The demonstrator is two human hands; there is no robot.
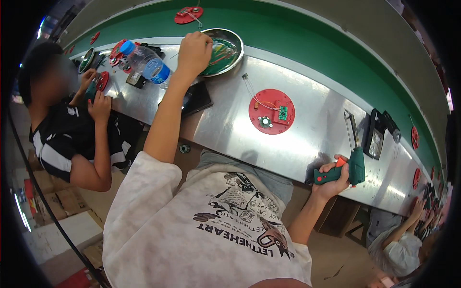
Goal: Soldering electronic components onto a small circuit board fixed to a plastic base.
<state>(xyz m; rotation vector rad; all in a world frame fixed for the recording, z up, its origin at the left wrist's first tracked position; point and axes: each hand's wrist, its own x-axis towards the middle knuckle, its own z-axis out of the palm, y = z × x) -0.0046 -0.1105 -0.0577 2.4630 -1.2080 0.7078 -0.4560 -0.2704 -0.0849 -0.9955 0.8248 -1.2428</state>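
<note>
My left hand (194,54) reaches over the left edge of a round steel bowl (241,50), fingers curled together. Whatever they pinch, if anything, is hidden. Thin red and green wires (222,56) lie in the bowl. In my right hand (332,185) is a green soldering gun (356,168) with an orange trigger, its metal tip and feed tube pointing away from me over the bench. Between my hands a red round plate (259,99) lies on the bench, carrying a small green circuit board (283,114), a round metal part and loose white leads.
A water bottle (146,65) and a black flat device (197,100) are left of the bowl. A black-framed tray (375,134) stands beyond the soldering gun. Along the back runs a green belt (297,36) carrying red plates. People (72,139) work on both sides of me.
</note>
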